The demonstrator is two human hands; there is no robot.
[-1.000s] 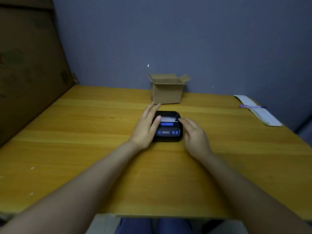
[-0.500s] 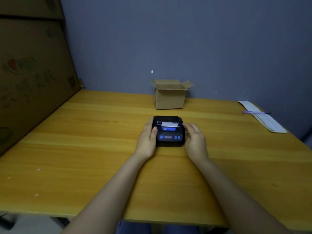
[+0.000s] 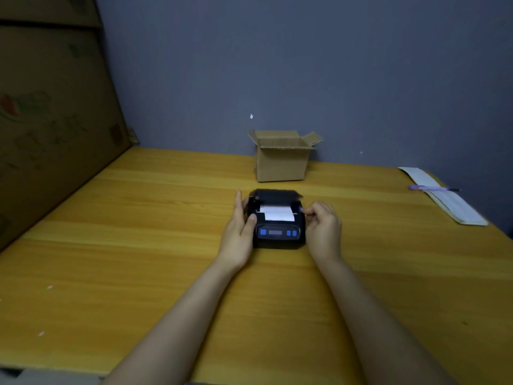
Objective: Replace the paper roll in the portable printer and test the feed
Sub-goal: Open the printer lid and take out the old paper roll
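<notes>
Two bare hands bracket the portable printer [image 3: 278, 222], which sits on the wooden tabletop [image 3: 138, 245] just in front of an open cardboard box [image 3: 281, 157]; we note the left hand [image 3: 239, 232] laid flat against the printer's left side, its fingers [image 3: 241, 202] extended along the casing and the thumb resting on the top edge; the right hand [image 3: 323, 227] stands at the right side, its fingers [image 3: 308, 210] curled and pinched at a small blue catch at the printer's upper right corner. We record the printer as black with blue buttons on its front panel; its lid [image 3: 274, 194] stands raised at the rear; the paper roll [image 3: 276, 212] lies exposed in the bay, a white strip of it drawn forward over the front lip. Against the frame half a second before, the lid was shut with only a short paper edge showing; it is now open. A paper sheet [image 3: 444, 198] with a pen [image 3: 427, 188] across it lies well apart at the far right.
</notes>
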